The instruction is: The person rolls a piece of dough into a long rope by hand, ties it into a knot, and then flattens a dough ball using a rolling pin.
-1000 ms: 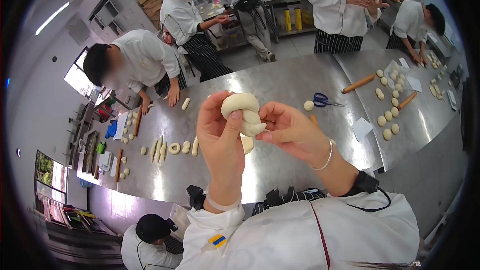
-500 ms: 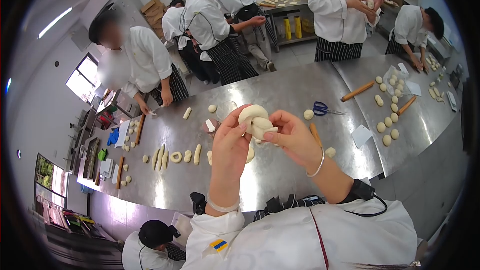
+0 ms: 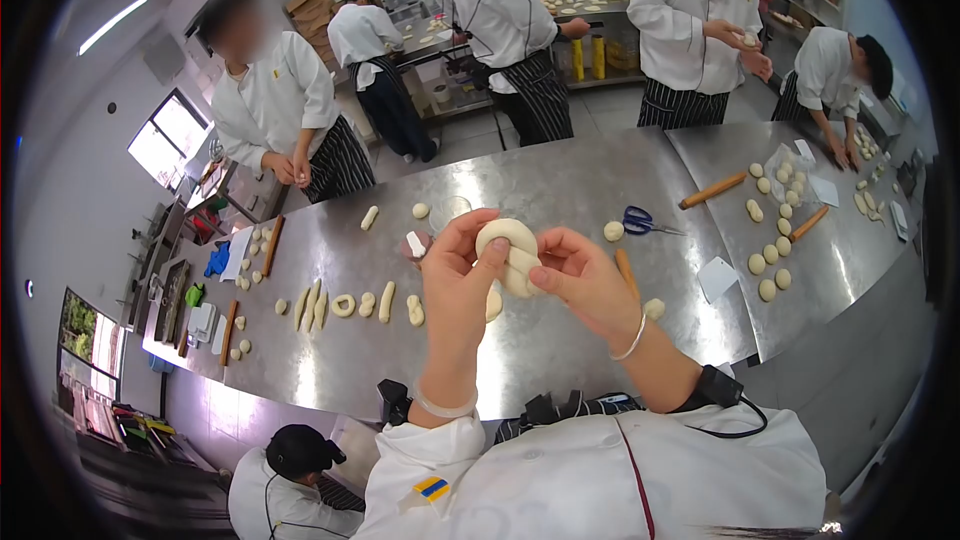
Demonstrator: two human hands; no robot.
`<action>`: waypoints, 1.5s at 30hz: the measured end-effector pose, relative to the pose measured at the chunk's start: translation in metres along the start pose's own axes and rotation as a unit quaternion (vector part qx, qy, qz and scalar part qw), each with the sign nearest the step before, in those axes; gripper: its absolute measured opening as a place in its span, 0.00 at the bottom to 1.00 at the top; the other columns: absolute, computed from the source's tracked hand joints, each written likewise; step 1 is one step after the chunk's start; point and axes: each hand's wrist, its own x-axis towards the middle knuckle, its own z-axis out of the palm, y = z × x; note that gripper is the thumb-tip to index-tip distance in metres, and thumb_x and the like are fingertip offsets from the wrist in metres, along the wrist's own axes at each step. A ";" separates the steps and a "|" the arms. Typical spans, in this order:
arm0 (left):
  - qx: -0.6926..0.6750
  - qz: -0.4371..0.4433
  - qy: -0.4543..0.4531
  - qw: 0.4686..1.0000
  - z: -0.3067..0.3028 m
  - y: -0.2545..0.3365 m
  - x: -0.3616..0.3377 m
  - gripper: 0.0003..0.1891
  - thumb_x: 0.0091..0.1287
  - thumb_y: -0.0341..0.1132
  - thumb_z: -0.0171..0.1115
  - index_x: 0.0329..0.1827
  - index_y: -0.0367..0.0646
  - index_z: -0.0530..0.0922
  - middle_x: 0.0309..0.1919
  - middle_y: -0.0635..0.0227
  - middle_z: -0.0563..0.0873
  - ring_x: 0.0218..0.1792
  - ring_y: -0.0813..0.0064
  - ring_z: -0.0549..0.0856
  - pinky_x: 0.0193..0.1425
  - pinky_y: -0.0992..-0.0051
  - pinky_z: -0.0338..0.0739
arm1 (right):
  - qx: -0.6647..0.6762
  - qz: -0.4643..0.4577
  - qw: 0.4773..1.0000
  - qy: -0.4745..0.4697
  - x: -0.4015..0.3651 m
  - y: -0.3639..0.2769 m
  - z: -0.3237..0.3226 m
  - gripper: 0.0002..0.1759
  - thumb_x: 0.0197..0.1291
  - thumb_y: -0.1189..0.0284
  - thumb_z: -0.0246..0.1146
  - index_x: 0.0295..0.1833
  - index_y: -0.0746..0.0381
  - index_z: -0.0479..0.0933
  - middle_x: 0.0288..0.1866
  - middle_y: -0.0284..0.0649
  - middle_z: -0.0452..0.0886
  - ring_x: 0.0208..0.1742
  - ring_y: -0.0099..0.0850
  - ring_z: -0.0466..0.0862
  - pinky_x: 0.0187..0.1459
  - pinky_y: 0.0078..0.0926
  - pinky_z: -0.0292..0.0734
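A pale piece of twisted dough (image 3: 520, 278) is held up in front of me above the steel table. My left hand (image 3: 455, 275) grips its upper left side, with the thumb pressed on the front. My right hand (image 3: 592, 280) pinches its lower right side between thumb and fingers. The far side of the dough is hidden. On the table left of my hands lie a dough ring (image 3: 343, 306), a dough strip (image 3: 386, 302) and several other shaped pieces. Another dough piece (image 3: 493, 304) is partly covered by my left hand.
Blue-handled scissors (image 3: 640, 221), a dough ball (image 3: 614, 231), a white scraper (image 3: 717, 280) and a rolling pin (image 3: 713, 190) lie on the steel table (image 3: 560, 370) to the right. Several people in white jackets stand around; one person (image 3: 295, 480) is low at the near left.
The dough has been turned in my hands, and its loose end now lies smoother against my right fingers. Across the table, a person at the left has brought both hands together.
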 end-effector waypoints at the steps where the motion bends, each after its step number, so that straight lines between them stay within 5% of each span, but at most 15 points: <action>1: -0.002 0.002 0.004 1.000 -0.002 -0.001 0.002 0.18 0.66 0.25 0.63 0.59 0.33 0.74 0.45 0.62 0.85 0.46 0.76 0.83 0.52 0.77 0.77 | -0.002 0.003 1.000 -0.003 -0.001 0.002 0.001 0.17 0.61 0.72 0.69 0.52 0.64 0.74 0.48 0.35 0.80 0.49 0.23 0.79 0.53 0.22 0.75; 7: -0.194 -0.061 -0.150 0.968 -0.012 -0.030 -0.005 0.22 0.74 0.40 0.56 0.65 0.37 0.70 0.62 0.56 0.77 0.61 0.69 0.77 0.63 0.68 0.73 | 0.054 0.007 0.998 0.038 -0.004 0.017 0.001 0.12 0.63 0.71 0.67 0.48 0.64 0.75 0.46 0.35 0.81 0.48 0.21 0.79 0.51 0.20 0.74; 9: -0.323 -0.116 -0.121 0.932 -0.010 -0.049 -0.016 0.26 0.77 0.48 0.47 0.68 0.37 0.67 0.70 0.54 0.69 0.67 0.65 0.71 0.70 0.63 0.67 | 0.019 -0.011 0.999 0.041 -0.005 0.026 0.001 0.12 0.65 0.69 0.66 0.47 0.64 0.75 0.44 0.34 0.81 0.45 0.20 0.80 0.46 0.19 0.75; 16: -0.435 -0.173 0.023 0.883 -0.026 -0.076 -0.024 0.25 0.78 0.46 0.42 0.69 0.37 0.64 0.70 0.54 0.67 0.67 0.58 0.71 0.73 0.55 0.64 | -0.132 0.070 0.988 0.021 -0.014 0.062 -0.034 0.09 0.67 0.67 0.64 0.44 0.62 0.76 0.39 0.33 0.81 0.39 0.19 0.80 0.39 0.20 0.76; 19: -0.468 -0.184 0.083 0.860 -0.035 -0.084 -0.027 0.24 0.78 0.45 0.43 0.68 0.38 0.65 0.68 0.54 0.68 0.67 0.56 0.71 0.73 0.51 0.64 | -0.226 0.053 0.966 0.116 -0.016 0.050 -0.032 0.09 0.65 0.70 0.64 0.45 0.63 0.77 0.40 0.34 0.81 0.39 0.20 0.80 0.40 0.20 0.76; 23: -0.498 -0.195 0.065 0.842 -0.041 -0.096 -0.030 0.24 0.77 0.47 0.43 0.67 0.39 0.65 0.66 0.55 0.71 0.66 0.56 0.72 0.71 0.49 0.65 | -0.526 -0.188 0.826 -0.078 -0.018 -0.027 0.007 0.12 0.58 0.75 0.66 0.47 0.65 0.76 0.43 0.40 0.80 0.39 0.32 0.82 0.42 0.27 0.77; 27: -0.549 -0.199 0.022 0.811 -0.058 -0.112 -0.033 0.24 0.77 0.49 0.43 0.65 0.40 0.67 0.65 0.56 0.72 0.64 0.57 0.73 0.69 0.52 0.67 | -0.507 -0.403 0.705 -0.290 -0.035 -0.089 0.065 0.12 0.50 0.77 0.70 0.39 0.62 0.77 0.39 0.38 0.79 0.38 0.33 0.80 0.38 0.26 0.75; 30: -0.529 -0.218 0.063 0.818 -0.076 -0.115 -0.045 0.24 0.76 0.50 0.43 0.63 0.40 0.69 0.62 0.55 0.76 0.60 0.57 0.77 0.66 0.53 0.69 | -0.521 -0.385 0.680 -0.343 -0.059 -0.125 0.081 0.10 0.50 0.80 0.70 0.33 0.61 0.75 0.32 0.36 0.75 0.31 0.30 0.77 0.34 0.25 0.73; 32: -0.529 -0.222 0.075 0.816 -0.084 -0.119 -0.050 0.24 0.76 0.50 0.43 0.63 0.40 0.70 0.60 0.55 0.77 0.58 0.57 0.79 0.65 0.53 0.70 | -0.533 -0.345 0.643 -0.428 -0.066 -0.145 0.075 0.12 0.59 0.66 0.60 0.28 0.63 0.74 0.33 0.40 0.75 0.33 0.27 0.76 0.31 0.25 0.71; 33: -0.521 -0.230 0.093 0.817 -0.085 -0.118 -0.055 0.24 0.76 0.49 0.44 0.62 0.39 0.71 0.59 0.55 0.78 0.56 0.58 0.80 0.63 0.54 0.71 | -0.539 -0.343 0.645 -0.419 -0.069 -0.143 0.073 0.12 0.59 0.66 0.60 0.28 0.63 0.74 0.33 0.40 0.75 0.33 0.27 0.76 0.31 0.25 0.71; 35: -0.510 -0.240 0.113 0.818 -0.084 -0.122 -0.058 0.23 0.76 0.48 0.44 0.62 0.39 0.71 0.58 0.55 0.79 0.53 0.59 0.81 0.61 0.56 0.72 | -0.522 -0.498 0.640 -0.264 -0.076 -0.129 0.073 0.19 0.57 0.69 0.61 0.18 0.59 0.61 0.22 0.34 0.65 0.20 0.25 0.65 0.19 0.21 0.55; 38: -0.536 -0.281 0.117 0.787 -0.084 -0.131 -0.063 0.24 0.76 0.50 0.43 0.62 0.39 0.71 0.57 0.55 0.80 0.54 0.55 0.82 0.61 0.54 0.73 | -0.472 -0.534 0.684 -0.156 -0.094 -0.113 0.071 0.17 0.52 0.72 0.62 0.18 0.60 0.62 0.21 0.34 0.64 0.20 0.25 0.65 0.19 0.20 0.55; 39: -0.532 -0.284 0.107 0.791 -0.082 -0.135 -0.063 0.24 0.76 0.49 0.43 0.62 0.39 0.71 0.57 0.54 0.80 0.53 0.55 0.82 0.60 0.54 0.73 | -0.476 -0.530 0.687 -0.147 -0.099 -0.122 0.068 0.17 0.52 0.72 0.62 0.18 0.60 0.62 0.21 0.34 0.64 0.20 0.25 0.65 0.19 0.20 0.55; 41: -0.526 -0.296 0.088 0.793 -0.071 -0.145 -0.061 0.24 0.76 0.49 0.43 0.62 0.39 0.71 0.57 0.54 0.80 0.53 0.55 0.82 0.59 0.54 0.74 | -0.508 -0.361 0.746 -0.235 -0.109 -0.150 0.062 0.15 0.50 0.73 0.61 0.18 0.60 0.63 0.22 0.36 0.69 0.19 0.25 0.66 0.18 0.20 0.56; 45: -0.520 -0.330 0.083 0.783 -0.054 -0.155 -0.054 0.23 0.76 0.48 0.43 0.61 0.38 0.72 0.56 0.54 0.80 0.51 0.56 0.82 0.58 0.55 0.74 | -0.485 -0.492 0.712 -0.126 -0.108 -0.142 0.053 0.14 0.50 0.74 0.60 0.17 0.60 0.64 0.24 0.37 0.73 0.20 0.24 0.68 0.18 0.19 0.57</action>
